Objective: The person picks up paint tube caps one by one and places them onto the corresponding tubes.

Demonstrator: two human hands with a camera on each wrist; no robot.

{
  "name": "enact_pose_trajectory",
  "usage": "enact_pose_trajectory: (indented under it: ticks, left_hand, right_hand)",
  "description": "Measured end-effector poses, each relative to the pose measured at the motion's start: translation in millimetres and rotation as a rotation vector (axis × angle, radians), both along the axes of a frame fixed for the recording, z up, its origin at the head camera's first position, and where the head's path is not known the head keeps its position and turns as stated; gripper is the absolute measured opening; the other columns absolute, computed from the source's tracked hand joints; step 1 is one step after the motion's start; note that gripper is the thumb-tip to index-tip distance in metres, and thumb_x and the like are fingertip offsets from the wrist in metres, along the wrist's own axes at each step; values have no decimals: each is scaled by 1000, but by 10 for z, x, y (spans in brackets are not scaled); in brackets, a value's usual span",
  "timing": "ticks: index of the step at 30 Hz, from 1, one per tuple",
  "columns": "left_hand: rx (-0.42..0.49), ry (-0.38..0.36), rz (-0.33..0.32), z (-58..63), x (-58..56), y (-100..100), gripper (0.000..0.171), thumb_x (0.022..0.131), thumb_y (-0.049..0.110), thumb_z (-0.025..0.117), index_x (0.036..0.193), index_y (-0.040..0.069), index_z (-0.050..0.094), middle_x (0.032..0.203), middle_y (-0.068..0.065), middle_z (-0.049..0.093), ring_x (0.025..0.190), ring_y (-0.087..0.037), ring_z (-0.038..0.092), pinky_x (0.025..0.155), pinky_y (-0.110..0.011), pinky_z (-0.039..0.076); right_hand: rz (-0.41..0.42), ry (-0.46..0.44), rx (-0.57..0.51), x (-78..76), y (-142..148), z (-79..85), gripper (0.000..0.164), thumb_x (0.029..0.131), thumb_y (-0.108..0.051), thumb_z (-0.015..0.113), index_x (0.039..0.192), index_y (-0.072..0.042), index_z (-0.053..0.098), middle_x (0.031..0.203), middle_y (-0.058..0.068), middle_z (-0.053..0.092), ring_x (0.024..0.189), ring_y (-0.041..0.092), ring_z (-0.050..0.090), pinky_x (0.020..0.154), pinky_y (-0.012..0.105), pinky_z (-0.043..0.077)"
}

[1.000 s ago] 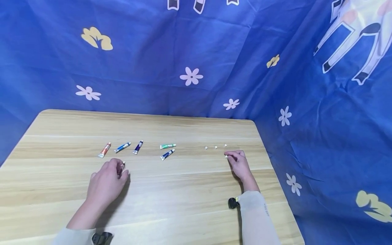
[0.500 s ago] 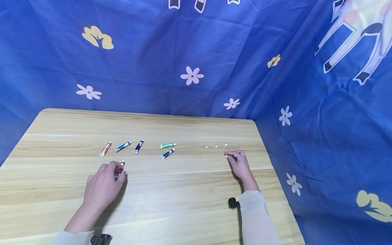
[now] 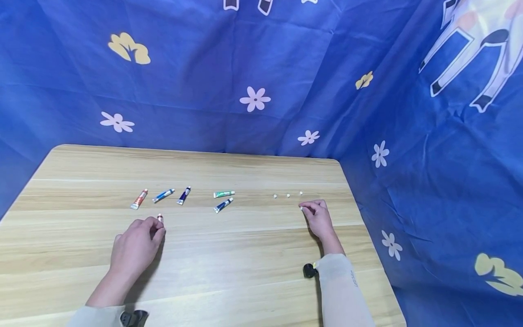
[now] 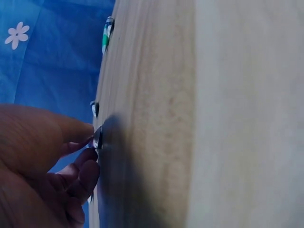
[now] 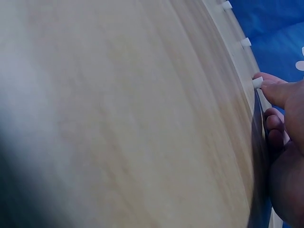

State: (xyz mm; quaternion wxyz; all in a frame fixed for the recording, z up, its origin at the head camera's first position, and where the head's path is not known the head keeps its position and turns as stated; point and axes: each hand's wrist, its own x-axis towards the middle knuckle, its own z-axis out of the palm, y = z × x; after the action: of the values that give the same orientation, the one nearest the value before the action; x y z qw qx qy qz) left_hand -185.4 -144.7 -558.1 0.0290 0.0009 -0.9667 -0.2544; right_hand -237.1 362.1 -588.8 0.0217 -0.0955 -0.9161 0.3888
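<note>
1. Head view: I have the left hand (image 3: 136,244) pinching a small tube (image 3: 160,219) between thumb and forefinger. The reddish-and-white end pokes out ahead, long axis roughly away from the person; fingers hide most of the body. Orange-red tube (image 3: 139,199) and light blue tube (image 3: 163,195) lie just beyond. Right hand (image 3: 320,221), well apart to the right, pinches a tiny white piece (image 3: 301,208); three more white pieces (image 3: 288,195) lie just beyond it. Left hand is nearer all the tubes.
2. Left wrist view: I see thumb and fingertip closed on either side of the small tube, dark with a pale glint, low over the wooden table (image 4: 228,118). Label unreadable; can't tell whether it touches the wood.
3. Right wrist view: I get the white piece at the tips of thumb and finger, short, plain, slightly tapered. Two matching ones stand in a line past it.
</note>
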Motion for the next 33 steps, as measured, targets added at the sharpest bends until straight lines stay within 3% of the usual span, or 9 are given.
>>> enact_pose_trajectory:
  ticks: [8,18,25,33]
  left_hand:
    - [20,-7,14,-19,-24,-28,12,103,20,68,103,8,68,95,-19,71,92,-44,69,69,-52,40]
    - [27,-54,42,26,-11,5,22,101,23,70,109,3,64,93,-15,72,84,-37,70,68,-47,40]
    - [-6,-80,58,42,5,27,29,103,29,66,109,0,66,87,-12,73,78,-36,70,70,-52,44]
    - [-19,-157,40,92,8,81,33,99,27,66,113,-4,66,93,-19,74,74,-34,68,57,-43,45]
  right_hand:
    - [-10,24,32,-13,-25,21,16,106,-14,69,116,-12,81,124,14,58,117,30,59,104,44,49]
    - [-40,-1,9,4,-33,42,16,106,-16,69,116,-12,81,127,13,58,120,30,60,110,47,51]
    - [-49,-12,2,4,-47,15,16,106,-16,69,116,-12,81,127,12,57,119,29,60,108,46,52]
    - [-73,-16,-12,-9,-57,29,16,107,-15,68,117,-12,81,127,10,58,115,26,61,101,39,53]
